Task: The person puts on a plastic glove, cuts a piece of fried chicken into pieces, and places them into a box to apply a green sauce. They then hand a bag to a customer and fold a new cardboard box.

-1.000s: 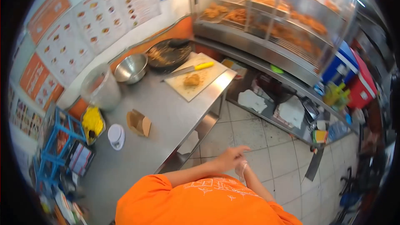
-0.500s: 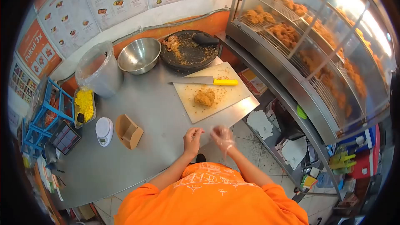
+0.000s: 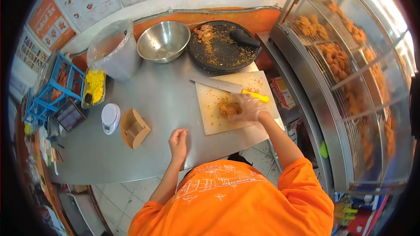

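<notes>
Steel surface (image 3: 162, 100); crumbed fried piece (image 3: 226, 107) on cutting board (image 3: 210, 124). Gloved right hand (image 3: 249, 107) at it, fingers' grip unclear (blurred). Left hand (image 3: 178, 144) curled closed, seemingly empty. Knife (image 3: 218, 83) close: a careless brush could swing its blade.

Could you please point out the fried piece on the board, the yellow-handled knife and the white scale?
Fried piece (image 3: 225, 108): head view, its uncovered crust.
Yellow-handled knife (image 3: 225, 86): head view, on the blade.
White scale (image 3: 111, 114): head view, on its round top.
</notes>
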A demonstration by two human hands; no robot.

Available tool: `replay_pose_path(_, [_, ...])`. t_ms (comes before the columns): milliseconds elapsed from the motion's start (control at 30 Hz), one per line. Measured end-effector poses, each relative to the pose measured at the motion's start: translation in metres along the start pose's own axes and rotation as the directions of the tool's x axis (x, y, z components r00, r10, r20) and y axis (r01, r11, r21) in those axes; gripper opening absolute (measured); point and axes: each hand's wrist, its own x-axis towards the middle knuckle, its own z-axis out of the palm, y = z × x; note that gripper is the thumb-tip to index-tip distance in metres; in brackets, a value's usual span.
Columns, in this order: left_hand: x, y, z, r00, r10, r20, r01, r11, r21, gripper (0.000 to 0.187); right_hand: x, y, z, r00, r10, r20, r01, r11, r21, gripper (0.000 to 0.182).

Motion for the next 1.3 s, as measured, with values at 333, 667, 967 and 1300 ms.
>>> replay_pose_path(333, [0.023,0.044,0.056,0.978,-0.020,-0.207,0.036,0.997,0.074,0.012,0.040,0.065,-0.025,0.989,-0.083,0.121,0.097,0.988,-0.116,0.036])
replay_pose_path(667, [0.094,0.123,0.135,0.846,0.528,0.077,-0.413,0.556,0.721,0.039,-0.013,0.065,-0.056,0.907,-0.370,0.202,0.390,0.918,-0.069,0.012])
replay_pose_path(967, [0.100,0.065,0.150,0.938,0.221,0.268,-0.340,0.426,0.838,0.065,-0.013,0.062,-0.058,0.883,-0.288,0.371,0.314,0.949,-0.008,0.018])
replay_pose_path(1300, [0.096,0.021,0.144,0.981,0.133,0.138,-0.186,0.487,0.853,0.068,0.010,0.049,-0.063,0.829,-0.265,0.493,0.374,0.917,-0.136,0.021])
